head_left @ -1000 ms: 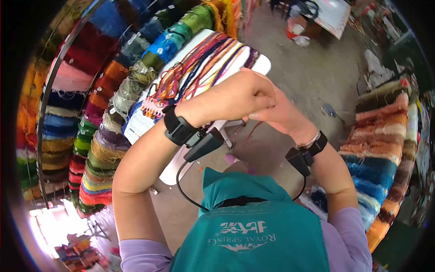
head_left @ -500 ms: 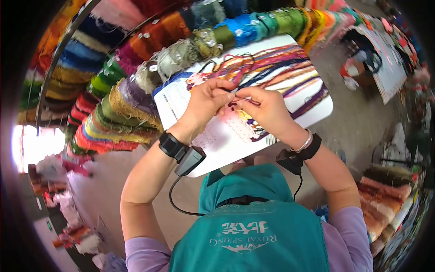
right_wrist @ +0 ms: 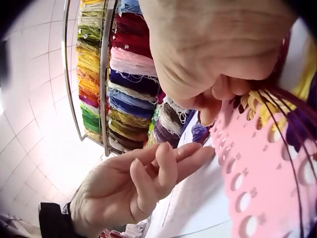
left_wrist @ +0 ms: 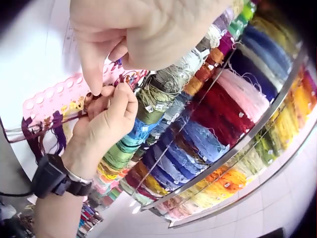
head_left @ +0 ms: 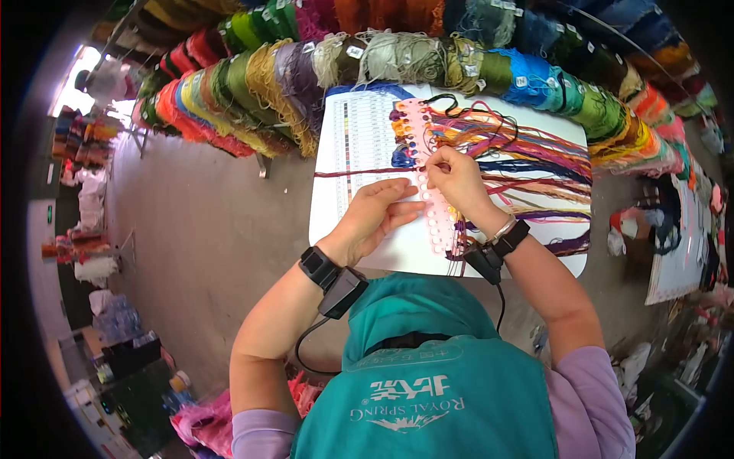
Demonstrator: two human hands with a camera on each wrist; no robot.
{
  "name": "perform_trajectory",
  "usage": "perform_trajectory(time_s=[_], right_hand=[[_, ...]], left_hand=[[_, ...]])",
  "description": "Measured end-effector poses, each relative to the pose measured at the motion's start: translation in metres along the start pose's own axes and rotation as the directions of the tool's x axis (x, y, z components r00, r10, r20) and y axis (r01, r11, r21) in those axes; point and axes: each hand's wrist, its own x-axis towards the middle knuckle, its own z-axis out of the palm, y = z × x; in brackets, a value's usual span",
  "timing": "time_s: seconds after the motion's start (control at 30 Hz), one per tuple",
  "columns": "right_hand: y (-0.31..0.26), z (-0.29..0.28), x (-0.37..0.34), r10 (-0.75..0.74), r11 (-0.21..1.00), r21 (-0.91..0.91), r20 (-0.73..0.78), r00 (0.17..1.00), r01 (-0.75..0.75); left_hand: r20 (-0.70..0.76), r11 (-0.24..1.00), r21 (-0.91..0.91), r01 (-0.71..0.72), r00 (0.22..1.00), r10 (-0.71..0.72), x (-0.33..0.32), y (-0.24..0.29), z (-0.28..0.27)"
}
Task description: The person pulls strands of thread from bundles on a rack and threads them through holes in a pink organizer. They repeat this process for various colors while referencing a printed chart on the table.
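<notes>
A pink thread card with round holes lies on the white board, with coloured threads looped along it. My right hand pinches dark red thread at the card's holes; its curled fingertips are partly hidden in the right wrist view. A length of dark red thread stretches left from there across a printed chart. Beside the card, my left hand holds nothing, its fingers loosely bent and their tips near the card's edge, as the right wrist view also shows of this left hand.
The white board carries long bundles of coloured threads right of the card. Behind it, racks of yarn skeins run across. Another white table stands at the far right.
The view has swung right and back over the board. Both hands were together at a thread above it; now they are apart, the right at the card and the left having let go.
</notes>
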Motion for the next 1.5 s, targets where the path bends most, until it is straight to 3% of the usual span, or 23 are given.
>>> perform_trajectory(time_s=[0.13,0.33,0.63,0.77,0.87,0.9,1.07,1.2,1.27,1.37,1.5], right_hand=[[0.009,-0.003,0.004,-0.009,0.999,0.048,0.039,0.999,0.007],[0.012,-0.004,0.004,-0.045,0.993,0.109,0.086,0.995,0.036],[0.017,-0.007,0.001,-0.114,0.989,0.11,0.109,0.987,0.102],[0.017,-0.003,0.003,-0.095,0.993,0.086,0.121,0.988,0.085],[-0.003,-0.009,0.003,0.058,0.969,-0.246,0.191,0.98,-0.01],[-0.006,-0.009,0.005,0.039,0.96,-0.278,0.191,0.981,0.016],[-0.006,-0.003,0.006,-0.108,0.905,-0.388,0.186,0.977,0.174],[-0.014,-0.002,0.005,-0.082,0.865,-0.472,0.197,0.977,0.167],[-0.009,-0.001,0.007,-0.104,0.834,-0.519,0.19,0.976,0.19],[-0.005,-0.002,0.014,0.114,0.952,-0.305,0.229,0.967,-0.04],[0.004,-0.007,0.021,0.045,0.98,-0.197,0.276,0.96,0.011]], left_hand=[[-0.033,0.996,-0.059,-0.071,0.997,0.069,0.01,-0.013,0.007],[-0.071,0.971,0.15,-0.186,0.978,0.198,0.035,-0.022,0.008],[-0.087,0.955,0.244,-0.168,0.977,0.194,0.052,-0.018,0.008],[-0.134,0.898,0.394,-0.194,0.955,0.265,0.052,-0.017,0.005],[-0.15,0.815,0.542,-0.204,0.931,0.333,0.036,-0.015,-0.02],[-0.192,0.814,0.548,-0.193,0.918,0.347,0.03,-0.013,-0.023],[-0.146,0.908,0.353,-0.226,0.945,0.292,0.018,-0.016,-0.027],[-0.049,0.934,0.266,-0.24,0.964,0.262,0.019,-0.016,-0.009],[0.04,0.969,0.165,-0.184,0.983,0.18,0.02,-0.015,-0.008],[0.096,0.981,0.132,-0.139,0.987,0.127,0.027,-0.013,-0.01],[0.002,0.9,0.365,-0.237,0.967,0.254,0.039,-0.015,0.004]])
